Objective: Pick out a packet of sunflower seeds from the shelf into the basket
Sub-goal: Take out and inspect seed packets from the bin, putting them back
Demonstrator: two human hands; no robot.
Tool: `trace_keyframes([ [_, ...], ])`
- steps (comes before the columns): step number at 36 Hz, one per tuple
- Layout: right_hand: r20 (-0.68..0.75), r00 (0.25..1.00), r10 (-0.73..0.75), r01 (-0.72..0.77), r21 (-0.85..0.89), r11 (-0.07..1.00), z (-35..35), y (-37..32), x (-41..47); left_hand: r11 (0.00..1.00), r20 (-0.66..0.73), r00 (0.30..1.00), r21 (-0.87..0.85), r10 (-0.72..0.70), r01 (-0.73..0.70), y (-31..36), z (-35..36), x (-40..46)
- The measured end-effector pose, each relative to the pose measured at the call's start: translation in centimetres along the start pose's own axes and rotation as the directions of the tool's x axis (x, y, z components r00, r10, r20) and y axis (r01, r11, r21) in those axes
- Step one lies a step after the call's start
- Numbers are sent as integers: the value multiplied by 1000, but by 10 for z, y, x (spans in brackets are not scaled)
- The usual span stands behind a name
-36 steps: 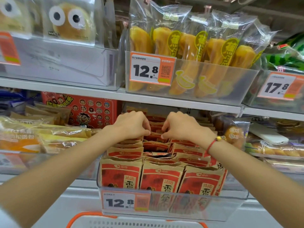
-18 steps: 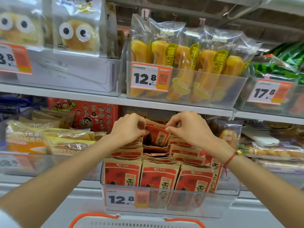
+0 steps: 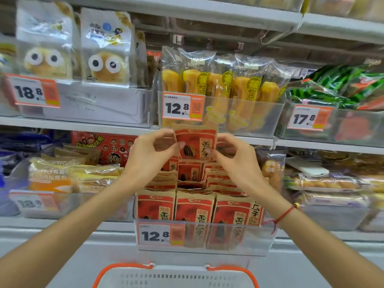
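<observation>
A red and brown packet of sunflower seeds (image 3: 196, 142) is held upright above the clear shelf bin (image 3: 257, 240), level with the shelf edge above. My left hand (image 3: 149, 156) pinches its left edge with thumb and fingers. My right hand (image 3: 232, 159) pinches its right edge. Several more packets of the same kind (image 3: 194, 208) stand in rows in the bin below. The white basket with orange rim (image 3: 176, 275) sits at the bottom of the view, directly under the bin.
A price tag reading 12.8 (image 3: 161, 234) is on the bin front. Banana-shaped bread packs (image 3: 218, 88) fill the bin on the shelf above. Bread packets (image 3: 70, 177) lie to the left and pastries (image 3: 324, 183) to the right.
Both hands have lifted one packet up out of the back rows of the bin, from between the other packets to a spot in front of the upper shelf edge.
</observation>
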State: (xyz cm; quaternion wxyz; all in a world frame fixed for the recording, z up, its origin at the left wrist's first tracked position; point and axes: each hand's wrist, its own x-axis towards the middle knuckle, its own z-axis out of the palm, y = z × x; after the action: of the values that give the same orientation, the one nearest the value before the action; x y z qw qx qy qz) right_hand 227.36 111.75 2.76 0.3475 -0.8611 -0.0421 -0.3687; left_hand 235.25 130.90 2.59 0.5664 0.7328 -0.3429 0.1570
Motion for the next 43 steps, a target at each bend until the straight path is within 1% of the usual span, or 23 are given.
trace_keyframes([
  [2, -41, 999, -31, 33, 47, 998, -5, -10, -5, 999, 9, 1000, -32, 23, -23, 8, -2, -5],
  [4, -74, 997, -34, 42, 106, 993, -8, -20, -8, 999, 24, 1000, -41, 18, -17, 13, -2, -10],
  [8, -109, 994, 21, 0, 190, 982, -10, -34, -21, 1000, 40, 999, -13, 2, -2, 18, 2, -26],
  [11, -109, 992, 65, -34, 261, 965, -10, -38, -35, 996, 70, 997, -91, -16, 22, 24, 6, -45],
  [15, -53, 987, 152, -115, 423, 899, -9, -35, -55, 958, 152, 982, -249, -109, 145, 24, 12, -69],
  [17, -33, 977, 209, -171, 461, 871, -6, -29, -67, 930, 176, 969, -295, -173, 220, 19, 17, -82],
  [20, -25, 959, 283, -239, 465, 852, 2, -17, -85, 894, 189, 946, -321, -262, 312, 10, 26, -98],
  [23, -5, 942, 337, -297, 459, 837, 6, -7, -102, 858, 239, 922, -349, -306, 376, 1, 35, -111],
  [26, 10, 935, 354, -329, 396, 857, 6, -2, -115, 838, 258, 909, -365, -328, 406, -5, 40, -118],
  [30, 40, 931, 362, -356, 312, 881, 6, 1, -126, 829, 241, 895, -343, -376, 441, -15, 44, -124],
  [34, 63, 901, 429, -422, 350, 836, 8, 1, -129, 795, 255, 869, -355, -425, 493, -20, 44, -127],
  [36, 81, 895, 439, -436, 373, 819, 10, 0, -130, 773, 270, 853, -364, -446, 520, -21, 42, -128],
  [40, 86, 908, 410, -414, 331, 848, 13, 2, -129, 777, 289, 844, -339, -451, 531, -24, 39, -128],
  [43, 54, 912, 407, -401, 323, 857, 11, 6, -127, 824, 316, 854, -267, -414, 499, -28, 38, -129],
])
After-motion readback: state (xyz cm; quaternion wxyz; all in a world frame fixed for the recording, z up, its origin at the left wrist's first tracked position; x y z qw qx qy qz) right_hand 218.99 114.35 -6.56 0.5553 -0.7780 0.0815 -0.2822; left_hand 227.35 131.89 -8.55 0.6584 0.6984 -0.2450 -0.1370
